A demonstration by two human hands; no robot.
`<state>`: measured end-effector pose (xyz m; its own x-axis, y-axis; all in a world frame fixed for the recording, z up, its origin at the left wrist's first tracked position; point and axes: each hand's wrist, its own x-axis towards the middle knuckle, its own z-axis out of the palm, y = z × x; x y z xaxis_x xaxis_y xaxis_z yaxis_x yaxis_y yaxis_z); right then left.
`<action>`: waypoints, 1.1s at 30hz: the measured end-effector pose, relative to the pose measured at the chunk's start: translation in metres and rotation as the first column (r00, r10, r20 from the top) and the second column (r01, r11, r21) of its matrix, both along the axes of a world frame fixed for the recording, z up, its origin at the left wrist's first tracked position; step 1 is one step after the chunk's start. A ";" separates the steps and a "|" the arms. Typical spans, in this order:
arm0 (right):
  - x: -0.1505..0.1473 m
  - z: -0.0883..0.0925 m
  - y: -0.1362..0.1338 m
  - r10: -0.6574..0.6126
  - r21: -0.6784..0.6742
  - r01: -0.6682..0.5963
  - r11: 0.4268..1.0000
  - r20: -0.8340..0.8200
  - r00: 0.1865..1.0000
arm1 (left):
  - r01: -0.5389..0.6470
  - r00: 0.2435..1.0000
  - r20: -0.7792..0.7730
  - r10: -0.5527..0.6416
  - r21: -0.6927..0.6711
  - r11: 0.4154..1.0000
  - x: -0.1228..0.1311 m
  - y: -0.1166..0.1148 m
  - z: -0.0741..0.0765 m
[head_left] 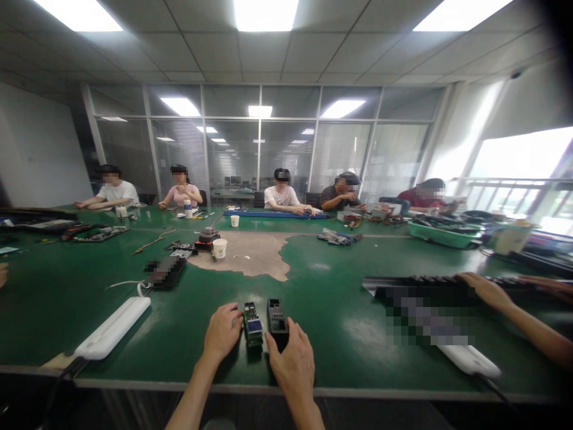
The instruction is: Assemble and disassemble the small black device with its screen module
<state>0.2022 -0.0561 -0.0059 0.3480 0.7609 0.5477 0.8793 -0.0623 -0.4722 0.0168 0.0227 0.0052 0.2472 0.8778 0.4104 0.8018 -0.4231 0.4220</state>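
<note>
My left hand (222,330) rests near the front edge of the green table (179,310), fingers curled against a small open circuit module with a blue part (253,322). My right hand (290,358) lies just right of it, fingers closed round the lower end of a black plastic housing (277,316). The two parts stand side by side, close together, between my hands.
White power strips lie at front left (111,328) and front right (470,360). A neighbour's arm (514,310) reaches over a black object on the right. Paper cups (219,248), tools, a green tray (441,234) and several seated people sit farther back.
</note>
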 end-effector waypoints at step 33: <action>0.001 0.001 0.000 0.020 0.005 -0.019 1.000 -0.047 0.999 | -0.044 0.997 -0.058 0.042 -0.030 0.999 0.002 0.000 0.002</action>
<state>0.2028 -0.0564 -0.0047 0.3584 0.7655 0.5344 0.8573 -0.0431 -0.5131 0.0186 0.0223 0.0067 0.2309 0.9005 0.3684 0.8424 -0.3746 0.3875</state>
